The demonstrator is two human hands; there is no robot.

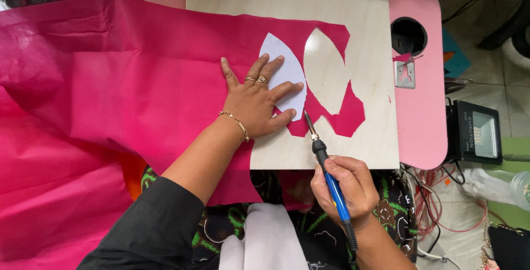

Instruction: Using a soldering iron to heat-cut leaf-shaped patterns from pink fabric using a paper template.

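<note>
My left hand [256,102] lies flat with fingers spread on a white petal-shaped paper template [287,68], pressing it onto a sheet of pink fabric [127,88]. My right hand [345,184] grips a soldering-iron-type tool with a blue handle [334,187]; its metal tip [305,115] touches the fabric at the template's lower edge, beside my left fingertips. Right of the template, a petal-shaped hole [326,71] in the fabric shows the board beneath.
The fabric lies over a light wooden board [331,5] on a pink table [422,104] with a round hole [408,35] and a metal bracket [405,74]. A small floodlight [477,132] and red cables [436,198] sit on the tiled floor at right.
</note>
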